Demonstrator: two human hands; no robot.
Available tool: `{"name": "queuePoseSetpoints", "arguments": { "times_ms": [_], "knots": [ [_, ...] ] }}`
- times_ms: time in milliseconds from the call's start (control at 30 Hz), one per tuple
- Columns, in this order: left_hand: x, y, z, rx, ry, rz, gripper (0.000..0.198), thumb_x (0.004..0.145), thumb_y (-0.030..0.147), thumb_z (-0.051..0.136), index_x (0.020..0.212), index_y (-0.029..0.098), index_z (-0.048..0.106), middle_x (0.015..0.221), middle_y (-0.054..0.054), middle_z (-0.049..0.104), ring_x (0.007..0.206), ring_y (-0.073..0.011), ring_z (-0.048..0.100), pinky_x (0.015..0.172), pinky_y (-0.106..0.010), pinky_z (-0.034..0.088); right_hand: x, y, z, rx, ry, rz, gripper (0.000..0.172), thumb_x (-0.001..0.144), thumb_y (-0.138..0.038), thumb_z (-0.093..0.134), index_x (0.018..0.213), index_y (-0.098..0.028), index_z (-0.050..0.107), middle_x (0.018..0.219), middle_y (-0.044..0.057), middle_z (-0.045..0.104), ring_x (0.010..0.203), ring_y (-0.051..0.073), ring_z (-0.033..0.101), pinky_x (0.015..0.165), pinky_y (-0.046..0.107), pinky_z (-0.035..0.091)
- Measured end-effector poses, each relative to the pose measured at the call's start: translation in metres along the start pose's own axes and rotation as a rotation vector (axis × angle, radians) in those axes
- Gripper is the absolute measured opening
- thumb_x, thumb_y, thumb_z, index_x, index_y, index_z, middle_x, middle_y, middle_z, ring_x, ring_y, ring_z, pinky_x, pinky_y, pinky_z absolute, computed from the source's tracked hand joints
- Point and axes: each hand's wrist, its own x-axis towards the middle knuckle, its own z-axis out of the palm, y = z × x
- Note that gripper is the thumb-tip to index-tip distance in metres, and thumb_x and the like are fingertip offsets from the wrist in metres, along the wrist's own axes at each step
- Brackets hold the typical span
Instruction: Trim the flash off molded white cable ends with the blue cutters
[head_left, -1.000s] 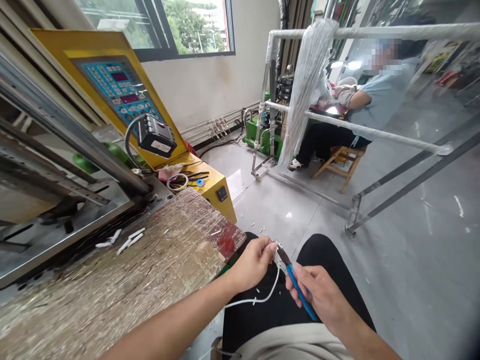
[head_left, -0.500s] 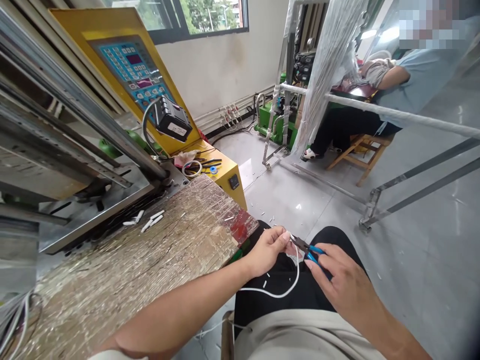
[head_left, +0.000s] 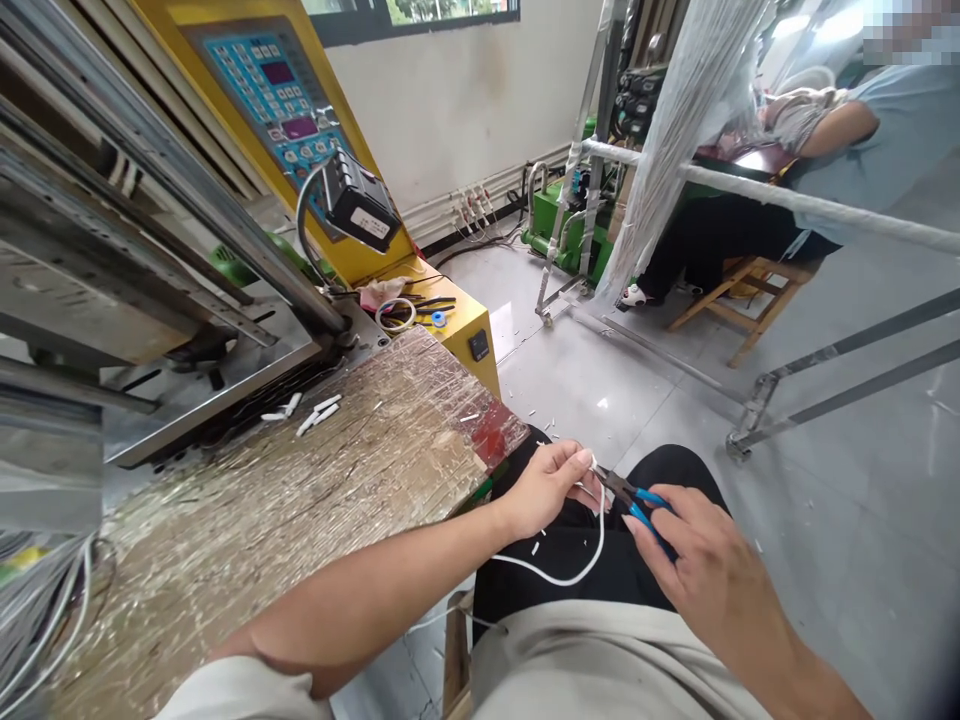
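Above my lap, my left hand pinches the end of a white cable between thumb and fingers. The cable loops down over my dark trousers and runs off to the left. My right hand is wrapped round the blue handles of a pair of pliers. Its dark jaws point left and lie right beside the cable end at my left fingertips. Whether the jaws touch the cable is too small to tell. Small white offcuts lie on my trousers.
A worn wooden bench on the left carries several short white pieces. Behind it stand a machine and a yellow control cabinet with tools on top. A wheeled metal frame and a seated person are at the right.
The view has shifted, so the scene sits a little further right and the window shows less. The pliers' jaws look slightly further from my left fingertips. Both hands keep their holds.
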Motion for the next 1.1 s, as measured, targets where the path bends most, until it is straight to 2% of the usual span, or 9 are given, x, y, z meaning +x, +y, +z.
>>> {"name": "queuePoseSetpoints", "arguments": {
  "times_ms": [200,300,433,500,633,733,900,1000,1100],
  "knots": [
    [-0.001,0.0,0.0,0.016,0.0,-0.01,0.059,0.085,0.07,0.073,0.079,0.013,0.058,0.069,-0.004,0.069,0.062,-0.017,0.072,0.065,-0.031,0.061,0.001,0.0,0.002,-0.019,-0.027,-0.017,0.028,0.107,-0.031,0.052,0.083,-0.019,0.06,0.107,0.01,0.067,0.09,0.023,0.061,0.076,0.039,0.044],
    [-0.001,0.001,-0.002,0.038,-0.014,-0.028,0.061,0.083,0.073,0.073,0.078,0.013,0.058,0.069,-0.003,0.068,0.059,-0.0163,0.071,0.062,-0.031,0.061,-0.001,0.002,0.003,0.098,-0.053,0.038,0.032,0.108,-0.034,0.052,0.079,-0.02,0.058,0.098,0.007,0.067,0.08,0.018,0.06,0.069,0.035,0.043],
    [-0.002,0.004,-0.005,0.053,-0.081,-0.047,0.062,0.082,0.073,0.073,0.078,0.014,0.058,0.069,-0.002,0.067,0.059,-0.0159,0.072,0.062,-0.03,0.062,0.001,0.013,0.001,0.537,-0.341,0.289,0.049,0.108,-0.049,0.049,0.069,-0.02,0.05,0.072,0.001,0.056,0.063,0.013,0.048,0.06,0.031,0.037],
    [-0.002,0.006,-0.007,0.05,-0.123,-0.05,0.061,0.083,0.072,0.073,0.079,0.013,0.059,0.07,-0.003,0.068,0.061,-0.0164,0.073,0.065,-0.031,0.063,0.004,0.021,0.002,0.82,-0.526,0.445,0.054,0.104,-0.06,0.05,0.069,-0.019,0.057,0.065,0.001,0.054,0.062,0.014,0.048,0.06,0.03,0.037],
    [0.0,0.005,-0.007,0.022,-0.156,-0.074,0.059,0.084,0.07,0.074,0.08,0.012,0.06,0.072,-0.005,0.07,0.064,-0.018,0.074,0.067,-0.031,0.063,0.006,0.03,0.007,1.226,-0.705,0.633,0.065,0.098,-0.071,0.052,0.068,-0.016,0.066,0.068,0.006,0.062,0.061,0.015,0.054,0.061,0.031,0.041],
    [0.001,0.004,-0.006,0.033,-0.134,-0.079,0.06,0.082,0.071,0.074,0.082,0.013,0.059,0.072,-0.005,0.07,0.066,-0.019,0.075,0.067,-0.032,0.064,0.003,0.025,0.009,0.996,-0.583,0.532,0.058,0.101,-0.064,0.052,0.068,-0.018,0.061,0.074,0.005,0.061,0.067,0.015,0.055,0.065,0.031,0.042],
    [-0.001,0.005,0.001,0.06,-0.036,-0.044,0.057,0.086,0.07,0.071,0.084,0.015,0.055,0.078,-0.005,0.071,0.076,-0.0199,0.077,0.073,-0.031,0.063,-0.004,0.016,0.015,0.387,-0.15,0.21,0.043,0.108,-0.042,0.051,0.072,-0.019,0.051,0.096,0.005,0.065,0.083,0.016,0.061,0.076,0.032,0.044],
    [-0.003,0.004,0.003,0.067,-0.026,-0.038,0.056,0.087,0.069,0.07,0.085,0.016,0.053,0.076,-0.003,0.069,0.069,-0.0174,0.075,0.07,-0.031,0.063,-0.005,0.016,0.021,0.236,-0.064,0.098,0.035,0.107,-0.034,0.055,0.076,-0.019,0.053,0.099,0.006,0.066,0.085,0.016,0.063,0.076,0.031,0.045],
    [-0.003,0.001,0.003,0.136,0.002,0.014,0.053,0.089,0.067,0.07,0.085,0.017,0.052,0.07,0.002,0.065,0.058,-0.0132,0.069,0.062,-0.028,0.061,-0.001,0.013,0.023,0.204,-0.046,0.076,0.028,0.106,-0.032,0.056,0.082,-0.019,0.059,0.104,0.007,0.066,0.091,0.017,0.063,0.08,0.031,0.046]
  ]
}}
